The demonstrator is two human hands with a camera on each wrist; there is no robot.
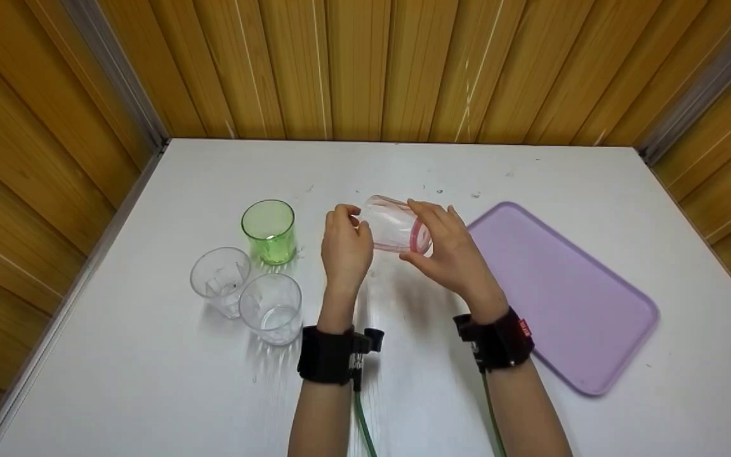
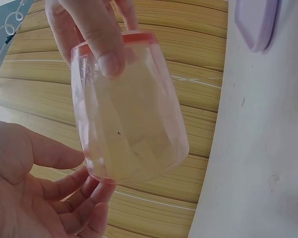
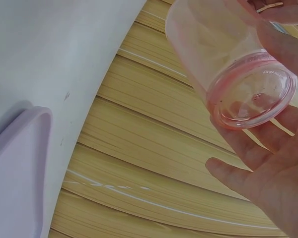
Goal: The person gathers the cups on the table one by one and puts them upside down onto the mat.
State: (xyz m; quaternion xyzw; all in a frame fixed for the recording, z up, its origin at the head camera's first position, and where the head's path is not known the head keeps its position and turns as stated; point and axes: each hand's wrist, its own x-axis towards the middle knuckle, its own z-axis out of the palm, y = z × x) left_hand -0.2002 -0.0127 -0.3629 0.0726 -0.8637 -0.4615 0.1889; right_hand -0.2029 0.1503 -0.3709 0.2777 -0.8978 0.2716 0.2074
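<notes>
A clear pink-tinted cup (image 1: pixel 393 225) is held on its side above the table between both hands. My right hand (image 1: pixel 445 244) grips it around the base, thumb below and fingers above in the head view. The thick pink base (image 3: pixel 253 94) faces the right wrist camera. At the mouth end, my left hand (image 1: pixel 346 244) pinches the rim, its thumb and curled fingertips right at the edge in the left wrist view. Left of the hands stand a green cup (image 1: pixel 269 230) and two clear cups, one farther left (image 1: pixel 221 276) and one nearer (image 1: pixel 271 311), all upright.
A purple tray (image 1: pixel 568 292) lies slanted on the white table (image 1: pixel 403 406), to the right and partly behind the right forearm. Wood-look panels (image 1: pixel 359 70) border the table at the back and sides. Green cables (image 1: pixel 363 419) trail from the wrist straps.
</notes>
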